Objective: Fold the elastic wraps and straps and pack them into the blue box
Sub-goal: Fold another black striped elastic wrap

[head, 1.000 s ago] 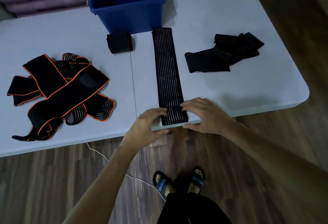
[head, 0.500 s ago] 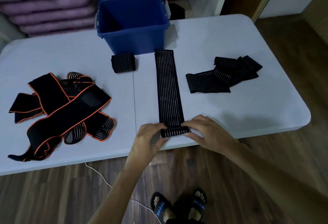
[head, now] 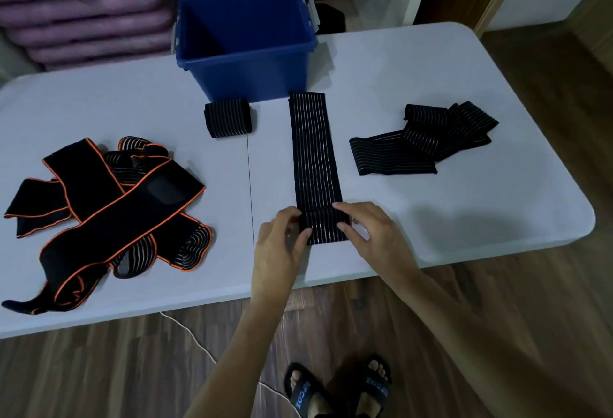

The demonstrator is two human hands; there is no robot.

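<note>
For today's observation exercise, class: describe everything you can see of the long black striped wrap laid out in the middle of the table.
The long striped wrap is a black elastic-looking band with thin pale lengthwise lines. It lies flat on the white table, running from the blue box toward the near edge. Its near end is turned over into a short fold. The left hand and right hand pinch that fold from either side.

The only lettering I can see is white print on the straps of the person's black slippers (head: 338,391) down on the floor, something like "COX", too small and partly cut off to read with certainty.
</note>
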